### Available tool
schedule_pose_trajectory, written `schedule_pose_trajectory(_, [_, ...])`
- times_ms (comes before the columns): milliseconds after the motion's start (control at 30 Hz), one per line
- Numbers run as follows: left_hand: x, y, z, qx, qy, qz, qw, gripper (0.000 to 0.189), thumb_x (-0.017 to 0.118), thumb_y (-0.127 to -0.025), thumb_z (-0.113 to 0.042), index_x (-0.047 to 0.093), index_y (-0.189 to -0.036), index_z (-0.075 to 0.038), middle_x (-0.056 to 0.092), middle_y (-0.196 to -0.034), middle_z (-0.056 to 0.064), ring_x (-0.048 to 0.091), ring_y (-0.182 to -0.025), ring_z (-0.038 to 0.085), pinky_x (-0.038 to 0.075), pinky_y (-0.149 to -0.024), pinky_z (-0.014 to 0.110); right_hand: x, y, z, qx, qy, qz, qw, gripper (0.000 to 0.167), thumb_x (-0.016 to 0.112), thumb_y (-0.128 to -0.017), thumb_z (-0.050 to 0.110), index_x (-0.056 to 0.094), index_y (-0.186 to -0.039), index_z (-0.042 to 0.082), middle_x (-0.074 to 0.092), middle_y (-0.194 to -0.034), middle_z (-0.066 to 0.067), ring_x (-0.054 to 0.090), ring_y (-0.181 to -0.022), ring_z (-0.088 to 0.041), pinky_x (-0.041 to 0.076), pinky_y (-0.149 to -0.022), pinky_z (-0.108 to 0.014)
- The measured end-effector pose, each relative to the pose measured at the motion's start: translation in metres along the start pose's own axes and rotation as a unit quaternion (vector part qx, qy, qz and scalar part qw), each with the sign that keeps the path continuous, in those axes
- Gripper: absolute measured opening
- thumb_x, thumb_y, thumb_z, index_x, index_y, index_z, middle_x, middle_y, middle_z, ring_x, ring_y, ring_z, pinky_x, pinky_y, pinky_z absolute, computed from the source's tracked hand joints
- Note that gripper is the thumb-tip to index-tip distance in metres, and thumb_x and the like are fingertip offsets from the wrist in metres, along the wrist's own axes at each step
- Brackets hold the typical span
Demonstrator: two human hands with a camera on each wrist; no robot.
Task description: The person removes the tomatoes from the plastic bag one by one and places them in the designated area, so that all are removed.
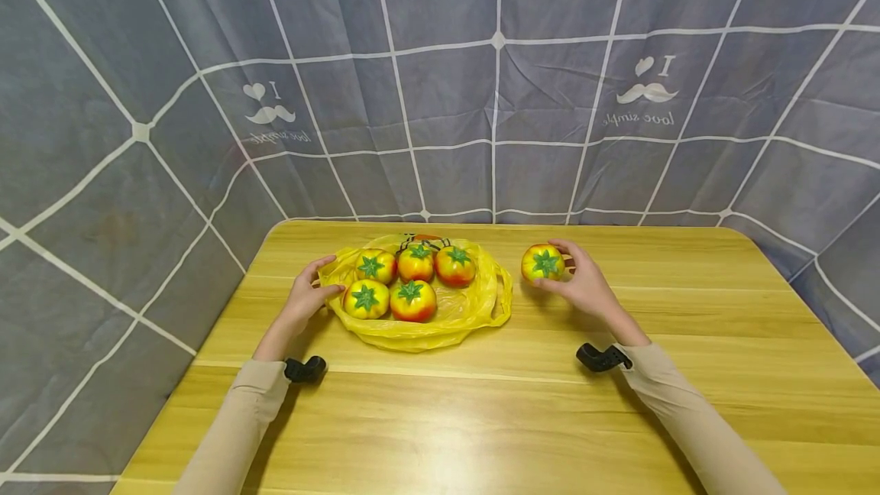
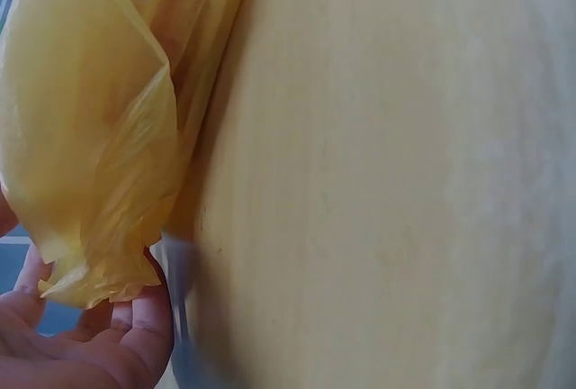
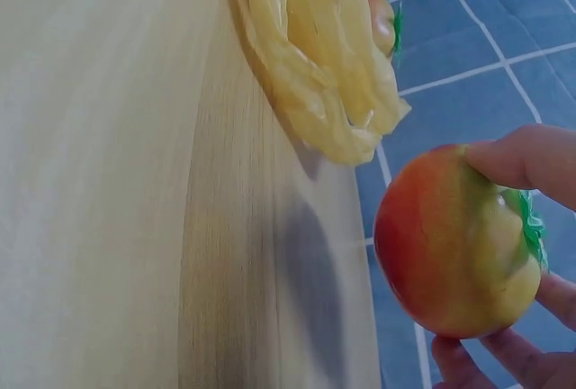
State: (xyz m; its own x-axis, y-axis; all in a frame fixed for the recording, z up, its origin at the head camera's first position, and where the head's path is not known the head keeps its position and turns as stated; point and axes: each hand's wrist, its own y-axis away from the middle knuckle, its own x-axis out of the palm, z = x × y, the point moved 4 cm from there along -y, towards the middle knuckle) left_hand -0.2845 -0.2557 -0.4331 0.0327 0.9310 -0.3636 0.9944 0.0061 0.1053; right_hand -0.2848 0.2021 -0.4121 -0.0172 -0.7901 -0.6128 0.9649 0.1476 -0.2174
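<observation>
Two sleeves: beige, with black wrist devices at the cuffs.
Left hand: thumb and fingers part-curled, pinching the left edge of the yellow bag.
Right hand: thumb and fingers spread round the held fruit, clear of the table, right of the bag.
Five fruits: inside the bag; a hard tug on its thin edge might roll them.
Held fruit: smooth and round, likely to slip should the fingertips loosen.
Grey curtain: behind.

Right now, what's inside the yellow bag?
Five round fruits sit in the open bag. Whatever lies directly beneath them or within the folds is covered, so I can't tell whether anything else is there.
</observation>
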Motion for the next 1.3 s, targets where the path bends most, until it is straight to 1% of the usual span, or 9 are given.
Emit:
schedule_pose_trajectory(300, [-0.001,0.000,-0.001,-0.002,-0.004,-0.004,1.0000,0.065,0.059,-0.090,-0.002,0.030,-0.149,-0.003,0.030,-0.150,0.024,0.039,-0.126,0.038,0.042,-0.072,0.009,0.005,-0.009,-0.005,0.011,0.001,0.010,0.9999,0.075,0.079,-0.077,0.020,0.042,-0.139,0.001,0.048,-0.135,-0.026,0.053,-0.108,-0.040,0.044,-0.091,-0.049])
schedule_pose_trajectory(533, [0.000,0.000,0.000,-0.003,-0.012,-0.005,0.9999,0.064,0.058,-0.091,-0.003,0.030,-0.149,-0.003,0.034,-0.145,0.026,0.042,-0.122,0.036,0.042,-0.072,0.009,0.012,-0.013,-0.009,0.022,0.004,0.020,0.9996,0.072,0.078,-0.078,0.020,0.042,-0.138,0.001,0.050,-0.134,-0.027,0.053,-0.108,-0.040,0.045,-0.090,-0.048])
schedule_pose_trajectory(733, [0.000,-0.001,0.001,-0.003,-0.014,-0.009,0.9999,0.064,0.058,-0.091,-0.002,0.029,-0.149,-0.003,0.034,-0.145,0.025,0.042,-0.122,0.036,0.042,-0.072,0.009,0.017,-0.014,-0.014,0.031,0.003,0.030,0.9991,0.070,0.076,-0.081,0.023,0.042,-0.138,0.000,0.050,-0.134,-0.028,0.054,-0.109,-0.041,0.046,-0.091,-0.050])
schedule_pose_trajectory(933, [0.000,0.000,0.001,-0.007,-0.022,-0.007,0.9997,0.064,0.058,-0.092,-0.004,0.029,-0.149,-0.004,0.033,-0.146,0.025,0.041,-0.123,0.037,0.041,-0.073,0.010,0.017,-0.014,-0.015,0.024,-0.006,0.029,0.9993,0.065,0.072,-0.083,0.019,0.044,-0.137,-0.002,0.050,-0.135,-0.027,0.054,-0.109,-0.042,0.045,-0.094,-0.052])
schedule_pose_trajectory(1100, [0.000,0.000,-0.001,-0.008,-0.022,-0.004,0.9997,0.064,0.059,-0.092,-0.004,0.029,-0.149,-0.004,0.030,-0.148,0.025,0.040,-0.123,0.037,0.041,-0.072,0.011,0.016,-0.014,-0.014,0.021,-0.013,0.029,0.9993,0.064,0.072,-0.083,0.016,0.043,-0.137,-0.003,0.049,-0.135,-0.027,0.053,-0.112,-0.043,0.043,-0.096,-0.052])
schedule_pose_trajectory(1300, [0.000,0.000,-0.002,-0.009,-0.021,-0.005,0.9997,0.064,0.058,-0.092,-0.003,0.030,-0.149,-0.004,0.031,-0.147,0.025,0.040,-0.124,0.037,0.042,-0.072,0.011,0.016,-0.014,-0.015,0.032,-0.016,0.033,0.9988,0.063,0.071,-0.085,0.018,0.043,-0.138,-0.001,0.047,-0.137,-0.028,0.052,-0.114,-0.045,0.044,-0.096,-0.054])
